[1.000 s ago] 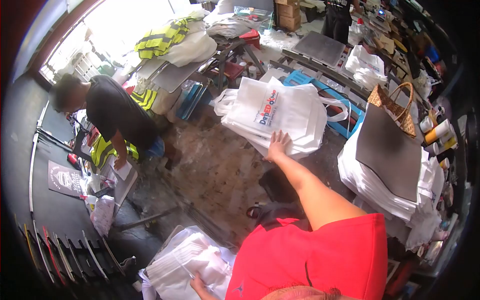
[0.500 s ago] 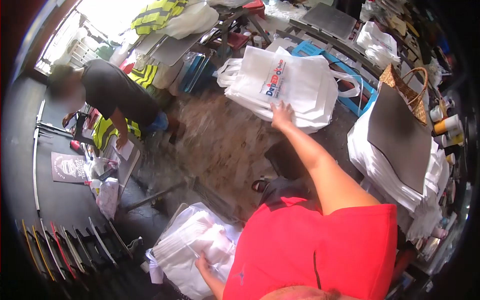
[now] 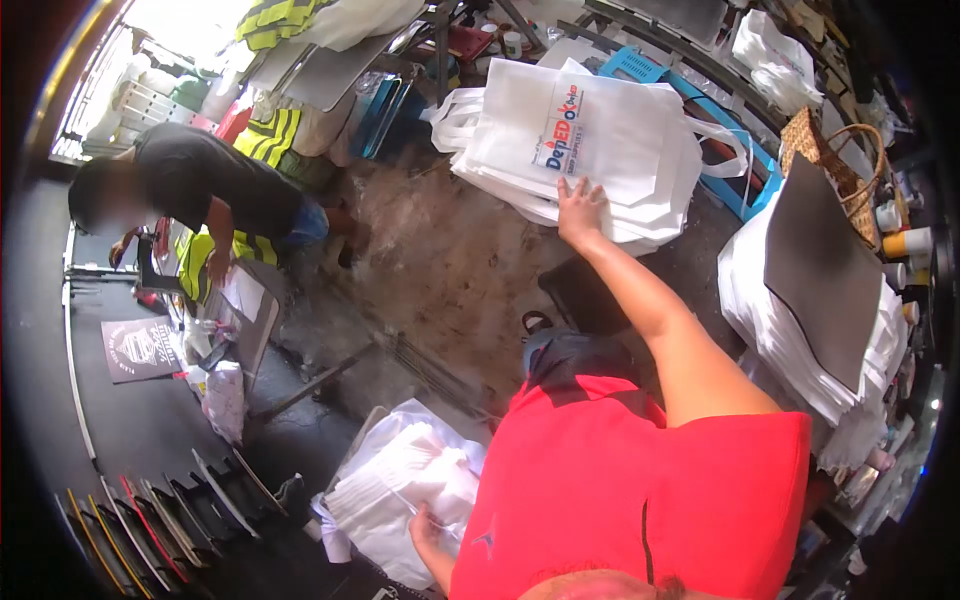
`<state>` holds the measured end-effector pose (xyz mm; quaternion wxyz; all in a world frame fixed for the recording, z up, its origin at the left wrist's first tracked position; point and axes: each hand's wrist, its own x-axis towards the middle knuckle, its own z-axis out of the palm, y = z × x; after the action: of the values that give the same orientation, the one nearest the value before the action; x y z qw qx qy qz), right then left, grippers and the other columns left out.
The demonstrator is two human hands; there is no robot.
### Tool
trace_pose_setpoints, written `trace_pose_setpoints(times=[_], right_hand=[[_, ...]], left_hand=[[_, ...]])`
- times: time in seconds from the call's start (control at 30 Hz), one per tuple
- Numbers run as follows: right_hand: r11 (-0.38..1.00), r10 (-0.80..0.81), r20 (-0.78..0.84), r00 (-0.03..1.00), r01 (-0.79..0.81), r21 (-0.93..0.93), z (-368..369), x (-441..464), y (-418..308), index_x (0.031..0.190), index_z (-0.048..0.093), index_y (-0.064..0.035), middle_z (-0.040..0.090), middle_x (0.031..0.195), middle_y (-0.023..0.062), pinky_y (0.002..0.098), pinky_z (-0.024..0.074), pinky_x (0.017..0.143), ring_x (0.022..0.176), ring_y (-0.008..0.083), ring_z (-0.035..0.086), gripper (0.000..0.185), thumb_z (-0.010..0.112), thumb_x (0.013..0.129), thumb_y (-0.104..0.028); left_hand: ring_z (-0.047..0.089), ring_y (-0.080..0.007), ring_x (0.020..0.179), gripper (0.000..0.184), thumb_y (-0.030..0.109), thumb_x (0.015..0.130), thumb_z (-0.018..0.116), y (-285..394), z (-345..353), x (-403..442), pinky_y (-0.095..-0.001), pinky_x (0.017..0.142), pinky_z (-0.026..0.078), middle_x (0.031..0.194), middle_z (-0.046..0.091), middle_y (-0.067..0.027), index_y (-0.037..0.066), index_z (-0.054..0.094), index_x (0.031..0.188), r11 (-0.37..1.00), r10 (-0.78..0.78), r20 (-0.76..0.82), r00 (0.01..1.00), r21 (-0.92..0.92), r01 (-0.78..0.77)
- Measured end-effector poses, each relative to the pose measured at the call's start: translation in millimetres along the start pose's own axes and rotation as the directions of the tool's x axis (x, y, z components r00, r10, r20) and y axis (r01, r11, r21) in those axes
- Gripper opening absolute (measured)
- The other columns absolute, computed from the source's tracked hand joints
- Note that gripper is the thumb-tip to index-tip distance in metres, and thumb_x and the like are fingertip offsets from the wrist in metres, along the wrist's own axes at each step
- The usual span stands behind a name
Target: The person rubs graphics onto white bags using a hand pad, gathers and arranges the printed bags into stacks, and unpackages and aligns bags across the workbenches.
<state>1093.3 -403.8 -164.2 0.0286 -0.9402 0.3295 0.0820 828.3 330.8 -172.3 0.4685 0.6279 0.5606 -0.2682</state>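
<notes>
Because seemingly light and floppy, best to grip printed bags (image 3: 622,142) by edges, with right hand (image 3: 581,208) open atop, left hand (image 3: 424,526) at white pile (image 3: 380,503), grip unclear.

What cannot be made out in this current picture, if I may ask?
All in the head view:
Whether the left hand grips: its fingers are partly hidden by the white bundle.
Small print on the printed bags: too small to read.
Top of the white stack: covered by a gray sheet.
Upper yellow vest: cut off by the top edge.
</notes>
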Motion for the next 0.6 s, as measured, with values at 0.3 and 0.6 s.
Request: trace_pose_setpoints(times=[0.3, 0.6], right_hand=[[0.892, -0.130, -0.093, 0.987, 0.157, 0.423, -17.7, 54.4, 40.9, 0.114, 0.066, -0.0106, 0.064, 0.106, 0.0240, 0.0419, 0.0518, 0.084, 0.097, 0.0367, 0.064, 0.044, 0.059, 0.070, -0.007], [0.602, 0.329, 0.112, 0.938, -0.299, 0.740, -102.8, 81.5, 114.5, 0.112, 0.063, 0.0005, 0.066, 0.087, 0.0176, 0.0383, 0.0508, 0.077, 0.086, 0.0283, 0.065, 0.047, 0.061, 0.066, -0.003]], left_hand=[[0.064, -0.0424, 0.066, 0.064, 0.054, 0.080, 0.066, 217.3, 110.5, -24.0, -0.0476, 0.073, 0.048, 0.078, 0.067, -0.0280, -0.009, 0.068, 0.072, 0.259, 0.739, 0.064, 0.671, 0.892, -0.369], [0.061, -0.0144, 0.066, 0.044, 0.045, 0.082, 0.071, 314.2, 119.7, 33.9, -0.0310, 0.057, 0.044, 0.078, 0.065, -0.0051, 0.003, 0.066, 0.090, 0.666, 0.154, 0.401, 0.903, 0.633, -0.395]])
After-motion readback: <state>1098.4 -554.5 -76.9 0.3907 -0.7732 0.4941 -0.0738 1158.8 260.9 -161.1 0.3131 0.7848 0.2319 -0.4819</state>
